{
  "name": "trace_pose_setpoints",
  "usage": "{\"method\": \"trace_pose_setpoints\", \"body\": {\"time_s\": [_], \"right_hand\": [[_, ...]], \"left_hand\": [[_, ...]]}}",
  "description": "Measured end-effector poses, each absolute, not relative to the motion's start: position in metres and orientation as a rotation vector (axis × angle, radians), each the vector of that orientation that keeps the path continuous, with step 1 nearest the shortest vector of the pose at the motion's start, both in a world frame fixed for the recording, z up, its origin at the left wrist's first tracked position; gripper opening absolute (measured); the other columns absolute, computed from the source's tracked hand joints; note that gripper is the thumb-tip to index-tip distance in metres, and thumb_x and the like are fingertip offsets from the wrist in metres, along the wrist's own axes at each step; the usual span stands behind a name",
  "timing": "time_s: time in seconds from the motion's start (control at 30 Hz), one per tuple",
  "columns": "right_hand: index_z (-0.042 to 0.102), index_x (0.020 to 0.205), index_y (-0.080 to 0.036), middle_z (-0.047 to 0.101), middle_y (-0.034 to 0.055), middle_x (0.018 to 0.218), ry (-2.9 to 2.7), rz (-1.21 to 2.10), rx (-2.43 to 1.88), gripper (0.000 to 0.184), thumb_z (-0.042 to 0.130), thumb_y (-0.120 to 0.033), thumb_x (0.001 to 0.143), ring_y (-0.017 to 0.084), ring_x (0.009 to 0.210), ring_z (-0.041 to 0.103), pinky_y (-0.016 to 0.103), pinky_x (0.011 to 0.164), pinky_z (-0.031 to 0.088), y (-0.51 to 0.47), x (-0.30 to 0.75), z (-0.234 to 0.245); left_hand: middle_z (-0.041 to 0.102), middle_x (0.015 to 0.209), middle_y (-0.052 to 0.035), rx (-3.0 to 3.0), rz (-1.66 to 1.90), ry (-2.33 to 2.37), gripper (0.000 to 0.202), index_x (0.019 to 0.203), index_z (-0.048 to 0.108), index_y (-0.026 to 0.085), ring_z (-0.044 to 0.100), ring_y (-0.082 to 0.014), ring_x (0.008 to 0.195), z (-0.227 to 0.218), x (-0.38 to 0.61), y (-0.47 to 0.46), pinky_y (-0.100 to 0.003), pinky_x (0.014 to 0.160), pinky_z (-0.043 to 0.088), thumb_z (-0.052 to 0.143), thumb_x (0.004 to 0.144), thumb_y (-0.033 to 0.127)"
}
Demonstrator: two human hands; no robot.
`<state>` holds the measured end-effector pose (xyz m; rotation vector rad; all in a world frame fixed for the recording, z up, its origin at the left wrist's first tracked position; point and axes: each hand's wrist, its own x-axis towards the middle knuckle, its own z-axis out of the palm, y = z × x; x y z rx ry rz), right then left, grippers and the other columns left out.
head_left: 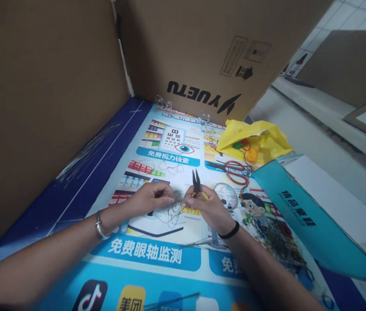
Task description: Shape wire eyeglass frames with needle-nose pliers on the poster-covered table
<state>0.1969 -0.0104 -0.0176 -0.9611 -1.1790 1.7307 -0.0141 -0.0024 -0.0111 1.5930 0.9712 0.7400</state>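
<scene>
My right hand [208, 206] is closed around small needle-nose pliers [197, 183] with yellow handles. Their dark jaws point up and away from me, slightly apart. My left hand [157, 198] is pinched closed just to the left, its fingertips at a loose tangle of thin wire [175, 212]. The wire spreads between both hands and hangs low over the printed sheet [166, 276]. How its ends sit in my fingers is too fine to make out. Beside my right hand lies a round coil of wire [234, 198]. A thin silver tool [198, 243] rests nearer me.
Red-handled scissors [237, 173] lie before a yellow bag [263, 136] holding coloured pieces. A heap of wire bits [276, 239] sits right, beside a blue box [302, 220]. Straight wires [87, 153] lie left. Cardboard walls [183, 47] stand behind and to the left.
</scene>
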Motion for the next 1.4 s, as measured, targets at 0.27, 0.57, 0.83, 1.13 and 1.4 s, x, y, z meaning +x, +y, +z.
{"method": "trace_pose_setpoints", "body": {"time_s": [0.27,0.57,0.83,1.13,1.4], "right_hand": [[0.061,0.088,-0.021,0.061,-0.0008,0.075,-1.124,1.678,-0.944,0.026,0.074,-0.027,0.066,0.012,0.064,0.056,0.028,0.064,0.047,-0.009,0.196,-0.017],[0.061,0.088,-0.021,0.061,-0.0013,0.074,-1.125,1.721,-0.869,0.023,0.072,-0.023,0.068,0.012,0.065,0.057,0.028,0.066,0.046,-0.014,0.194,-0.013],[0.062,0.086,-0.022,0.062,-0.0022,0.073,-1.159,1.654,-0.943,0.021,0.073,-0.023,0.068,0.011,0.066,0.057,0.026,0.067,0.045,-0.015,0.194,-0.014],[0.067,0.084,-0.02,0.064,0.0003,0.076,-1.593,1.302,-1.245,0.018,0.068,-0.031,0.07,0.015,0.071,0.058,0.027,0.067,0.046,-0.017,0.193,-0.009],[0.064,0.089,-0.02,0.06,-0.0009,0.075,-1.308,1.435,-1.143,0.024,0.07,-0.03,0.068,0.011,0.068,0.054,0.025,0.065,0.046,-0.006,0.201,-0.006]], "left_hand": [[0.052,0.054,0.0035,1.596,0.706,1.042,0.02,0.069,0.058,0.016,0.046,-0.0082,0.048,-0.009,-0.021,-0.003,-0.02,0.045,0.034,0.056,0.08,0.032],[0.056,0.113,-0.0077,1.645,0.703,0.815,0.028,0.108,0.058,0.019,0.053,-0.0088,0.068,-0.011,-0.016,-0.001,-0.023,0.06,0.044,0.052,0.081,0.025],[0.057,0.057,0.0035,1.402,0.557,0.881,0.017,0.089,0.059,0.015,0.051,-0.0072,0.048,-0.005,-0.009,-0.005,-0.019,0.047,0.037,0.057,0.079,0.029],[0.066,0.063,0.0007,1.236,0.467,0.793,0.051,0.115,0.039,0.017,0.058,-0.0113,0.044,-0.013,-0.013,-0.004,-0.019,0.041,0.037,0.066,0.072,0.026],[0.071,0.082,-0.0005,1.941,0.288,1.046,0.036,0.112,0.061,0.027,0.062,-0.0155,0.061,0.023,-0.035,-0.006,-0.023,0.055,0.04,0.06,0.077,0.034]]}}
